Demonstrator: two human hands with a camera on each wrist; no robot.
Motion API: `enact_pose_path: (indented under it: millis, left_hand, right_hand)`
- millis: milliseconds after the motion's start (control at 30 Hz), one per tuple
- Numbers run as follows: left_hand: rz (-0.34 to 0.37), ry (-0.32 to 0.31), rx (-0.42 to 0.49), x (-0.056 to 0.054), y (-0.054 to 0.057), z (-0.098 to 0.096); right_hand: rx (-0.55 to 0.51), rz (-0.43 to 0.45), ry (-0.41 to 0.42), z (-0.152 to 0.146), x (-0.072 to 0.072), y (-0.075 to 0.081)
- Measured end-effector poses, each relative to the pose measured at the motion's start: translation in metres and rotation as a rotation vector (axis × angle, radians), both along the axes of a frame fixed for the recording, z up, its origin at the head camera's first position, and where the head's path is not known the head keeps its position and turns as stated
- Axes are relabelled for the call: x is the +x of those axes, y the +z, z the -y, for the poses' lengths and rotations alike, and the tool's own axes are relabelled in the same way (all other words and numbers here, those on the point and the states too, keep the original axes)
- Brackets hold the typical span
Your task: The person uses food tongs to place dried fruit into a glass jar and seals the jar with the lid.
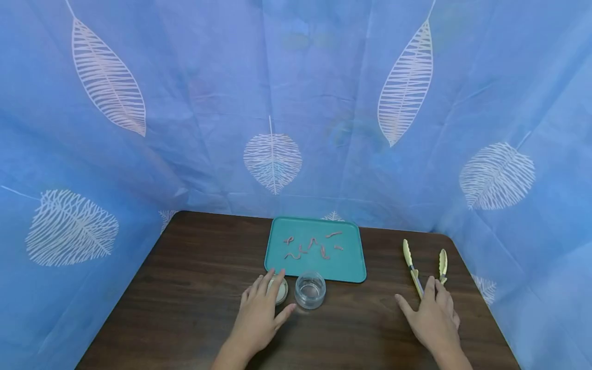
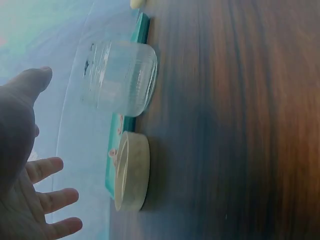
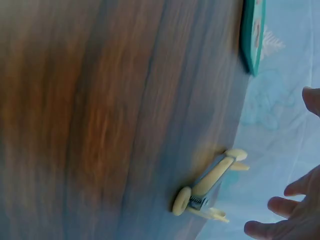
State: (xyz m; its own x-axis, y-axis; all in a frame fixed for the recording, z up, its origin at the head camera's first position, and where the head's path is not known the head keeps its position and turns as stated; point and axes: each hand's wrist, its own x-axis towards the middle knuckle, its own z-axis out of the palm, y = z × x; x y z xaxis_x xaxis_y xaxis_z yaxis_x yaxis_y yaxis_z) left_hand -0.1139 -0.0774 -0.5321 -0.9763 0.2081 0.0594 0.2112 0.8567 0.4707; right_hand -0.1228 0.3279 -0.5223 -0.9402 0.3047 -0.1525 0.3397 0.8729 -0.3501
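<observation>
My left hand (image 1: 260, 319) hovers over the round pale lid (image 1: 282, 291), fingers spread and holding nothing. To the lid's right stands a clear glass jar (image 1: 310, 292), upright and without its lid. In the left wrist view, the jar (image 2: 122, 77) and lid (image 2: 136, 172) lie beyond the relaxed fingers (image 2: 59, 201). My right hand (image 1: 435, 319) is above the pale yellow tongs (image 1: 407, 253), whose arms are spread and whose rear end it hides in the head view. Seen from the right wrist, the fingers (image 3: 285, 206) are apart from the tongs (image 3: 212, 179).
A teal tray (image 1: 349, 272) sits behind the jar, with several pink worm-like pieces (image 1: 325, 252) scattered on it. All of this rests on a dark wooden table (image 1: 208, 257). Blue cloth (image 1: 208, 128) with white leaf prints hangs behind and at both sides.
</observation>
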Motion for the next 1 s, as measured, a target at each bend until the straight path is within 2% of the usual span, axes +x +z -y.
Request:
enact_pose_path:
  millis: [233, 333, 433, 600, 733, 833, 1000]
  left_hand:
    - [-0.045, -0.026, 0.101, 0.002, -0.004, -0.018]
    - [-0.067, -0.021, 0.132, 0.001, -0.007, -0.026]
    - [-0.066, -0.017, 0.175, -0.001, -0.009, -0.033]
    - [-0.008, -0.022, 0.256, -0.012, -0.013, -0.039]
    - [-0.001, -0.019, 0.28, -0.024, -0.014, -0.042]
    - [0.008, -0.02, 0.296, -0.031, -0.014, -0.044]
    - [0.03, -0.027, 0.282, -0.037, -0.018, -0.049]
  right_hand:
    - [-0.048, -0.042, -0.088, -0.034, -0.009, -0.009]
    - [-0.079, -0.006, -0.137, -0.049, -0.015, -0.016]
    - [-0.125, 0.084, -0.173, -0.062, -0.021, -0.023]
    - [-0.184, 0.209, -0.167, -0.071, -0.031, -0.03]
    - [-0.206, 0.209, -0.16, -0.067, -0.043, -0.029]
    - [-0.207, 0.195, -0.194, -0.062, -0.051, -0.027]
    - [-0.158, 0.211, -0.203, -0.057, -0.058, -0.026]
